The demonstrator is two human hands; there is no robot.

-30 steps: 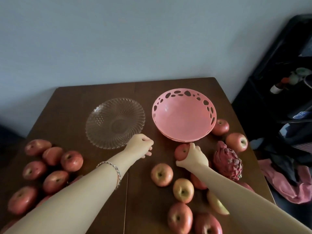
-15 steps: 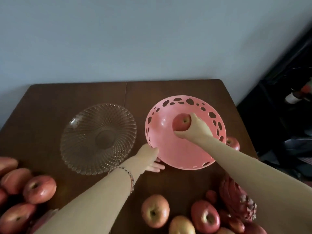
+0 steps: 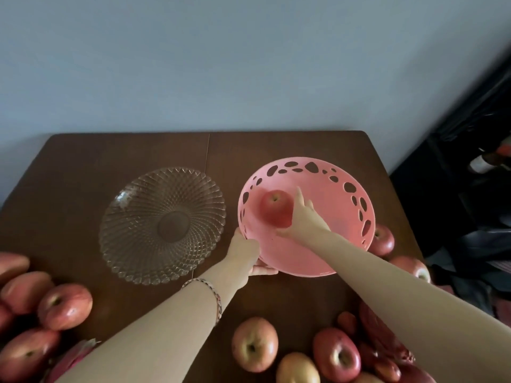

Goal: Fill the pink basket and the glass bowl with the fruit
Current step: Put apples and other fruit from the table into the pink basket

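Apple in the pink basket

We see our right hand [image 3: 304,219] loosely open against a red apple [image 3: 276,207] inside the pink basket [image 3: 340,189]. Our left hand [image 3: 244,251] grips the basket's near rim. The glass bowl [image 3: 163,225] sits just left, empty.

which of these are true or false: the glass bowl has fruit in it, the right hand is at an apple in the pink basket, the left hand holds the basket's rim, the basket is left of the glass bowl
The glass bowl has fruit in it: false, it is empty.
The right hand is at an apple inside the pink basket: true.
The left hand holds the basket's rim: true.
The basket sits left of the glass bowl: false, it sits to its right.
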